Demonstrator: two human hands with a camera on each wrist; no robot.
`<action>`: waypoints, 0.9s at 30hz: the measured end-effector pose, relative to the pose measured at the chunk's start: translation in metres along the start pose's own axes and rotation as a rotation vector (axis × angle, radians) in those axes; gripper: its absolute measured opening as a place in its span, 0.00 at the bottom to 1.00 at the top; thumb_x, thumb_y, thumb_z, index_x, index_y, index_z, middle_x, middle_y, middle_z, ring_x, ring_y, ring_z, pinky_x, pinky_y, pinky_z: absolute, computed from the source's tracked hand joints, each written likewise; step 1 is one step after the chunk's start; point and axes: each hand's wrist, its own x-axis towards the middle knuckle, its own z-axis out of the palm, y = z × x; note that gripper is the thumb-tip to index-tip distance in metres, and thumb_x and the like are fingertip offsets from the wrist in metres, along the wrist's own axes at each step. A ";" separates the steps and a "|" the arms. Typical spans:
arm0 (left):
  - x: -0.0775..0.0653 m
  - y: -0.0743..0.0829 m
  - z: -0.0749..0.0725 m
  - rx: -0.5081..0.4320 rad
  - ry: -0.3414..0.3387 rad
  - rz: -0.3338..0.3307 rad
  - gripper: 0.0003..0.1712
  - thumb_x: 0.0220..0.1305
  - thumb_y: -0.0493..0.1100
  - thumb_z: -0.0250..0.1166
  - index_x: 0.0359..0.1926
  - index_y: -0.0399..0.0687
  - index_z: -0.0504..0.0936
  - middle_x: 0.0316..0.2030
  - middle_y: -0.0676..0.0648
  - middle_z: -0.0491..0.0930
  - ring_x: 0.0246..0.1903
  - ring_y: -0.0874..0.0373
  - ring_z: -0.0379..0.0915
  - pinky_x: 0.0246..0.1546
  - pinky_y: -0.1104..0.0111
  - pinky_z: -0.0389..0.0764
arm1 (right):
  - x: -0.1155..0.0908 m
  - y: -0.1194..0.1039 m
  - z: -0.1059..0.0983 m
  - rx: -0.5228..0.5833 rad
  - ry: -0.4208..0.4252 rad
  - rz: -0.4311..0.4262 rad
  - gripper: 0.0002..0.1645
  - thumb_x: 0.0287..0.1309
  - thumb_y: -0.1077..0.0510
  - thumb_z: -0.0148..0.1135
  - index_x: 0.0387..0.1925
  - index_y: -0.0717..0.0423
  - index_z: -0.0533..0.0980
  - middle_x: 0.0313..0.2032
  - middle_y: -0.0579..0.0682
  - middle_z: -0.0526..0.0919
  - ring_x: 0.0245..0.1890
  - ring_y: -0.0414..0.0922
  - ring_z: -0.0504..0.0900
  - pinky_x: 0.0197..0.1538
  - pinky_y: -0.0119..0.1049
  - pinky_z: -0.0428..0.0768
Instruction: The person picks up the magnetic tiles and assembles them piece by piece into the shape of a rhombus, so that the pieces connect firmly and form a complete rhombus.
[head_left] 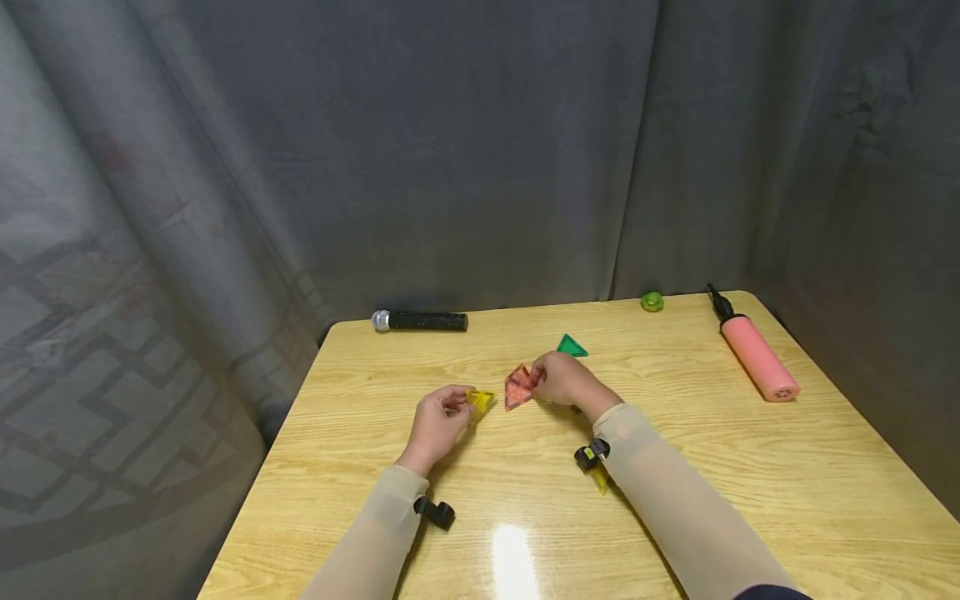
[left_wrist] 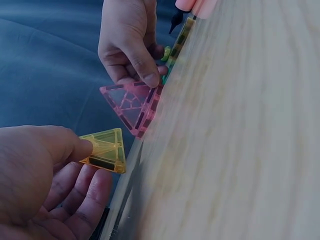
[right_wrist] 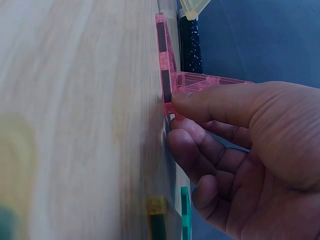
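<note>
My left hand point(head_left: 437, 421) pinches a translucent yellow triangular magnetic tile point(head_left: 480, 401) between thumb and fingers, just above the table. To its right, my right hand point(head_left: 566, 382) grips pink triangular magnetic tiles point(head_left: 517, 388) at their right end. In the right wrist view one pink tile point(right_wrist: 164, 62) lies along the tabletop, and another pink tile point(right_wrist: 215, 80) rises from it beside the thumb. The left wrist view shows a gap between the yellow tile point(left_wrist: 116, 145) and the raised pink tile point(left_wrist: 131, 102). Beyond the right hand lies a green triangular tile point(head_left: 572, 346).
Partly hidden under the right wrist is another yellow tile point(head_left: 600, 481). A black microphone point(head_left: 427, 322) lies at the table's back left. Toward the back right are a small green ring-like object point(head_left: 652, 302) and a pink hand pump point(head_left: 757, 357). Grey curtains point(head_left: 450, 150) hang behind.
</note>
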 end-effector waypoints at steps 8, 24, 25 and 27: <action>0.004 0.003 0.000 -0.009 0.012 -0.011 0.14 0.67 0.35 0.72 0.52 0.48 0.89 0.37 0.52 0.86 0.39 0.58 0.81 0.41 0.67 0.86 | 0.000 -0.005 0.002 -0.021 -0.007 -0.005 0.07 0.59 0.62 0.76 0.33 0.52 0.82 0.26 0.49 0.79 0.26 0.45 0.75 0.32 0.39 0.73; 0.014 0.004 0.004 0.003 -0.019 -0.028 0.14 0.69 0.38 0.72 0.54 0.48 0.89 0.41 0.51 0.86 0.40 0.57 0.82 0.39 0.68 0.86 | -0.001 -0.008 0.006 -0.054 0.007 -0.036 0.09 0.60 0.60 0.76 0.30 0.49 0.81 0.25 0.47 0.78 0.26 0.44 0.75 0.33 0.39 0.73; 0.015 0.004 0.005 -0.001 -0.019 -0.030 0.14 0.69 0.38 0.72 0.54 0.48 0.89 0.41 0.51 0.86 0.40 0.57 0.82 0.39 0.68 0.86 | -0.001 -0.009 0.006 -0.054 0.005 -0.037 0.09 0.60 0.60 0.76 0.30 0.49 0.81 0.24 0.47 0.78 0.25 0.44 0.75 0.33 0.39 0.73; 0.016 0.004 0.006 -0.005 -0.018 -0.032 0.14 0.69 0.38 0.72 0.54 0.48 0.89 0.41 0.50 0.86 0.40 0.57 0.82 0.39 0.68 0.86 | -0.002 -0.010 0.007 -0.049 0.000 -0.038 0.08 0.61 0.60 0.76 0.31 0.49 0.81 0.24 0.47 0.77 0.25 0.44 0.74 0.33 0.39 0.72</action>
